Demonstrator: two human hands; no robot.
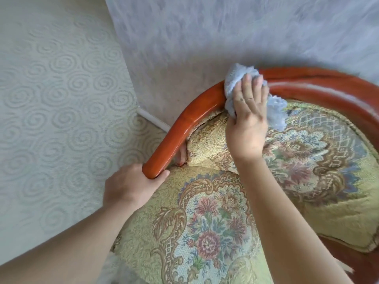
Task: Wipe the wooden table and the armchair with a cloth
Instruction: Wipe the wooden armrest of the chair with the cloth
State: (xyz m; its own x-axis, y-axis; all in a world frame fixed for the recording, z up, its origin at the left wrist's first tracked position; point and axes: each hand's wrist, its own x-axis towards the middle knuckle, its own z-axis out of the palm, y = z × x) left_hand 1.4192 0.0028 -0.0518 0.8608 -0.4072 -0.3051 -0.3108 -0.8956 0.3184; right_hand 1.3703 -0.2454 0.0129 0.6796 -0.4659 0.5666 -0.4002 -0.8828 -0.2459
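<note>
Right hand (247, 117) pressed flat, fingers together, on a crumpled blue cloth (238, 83) bunched over the curved red-brown wooden rail (196, 117) of the armchair (328, 95), cloth spilling out beyond fingertips and to the right of the palm. Left hand (131, 185) curled around the rail's rounded end, clamped there. Floral seat cushion (205, 232) below, beside the grey wall (225, 37).
</note>
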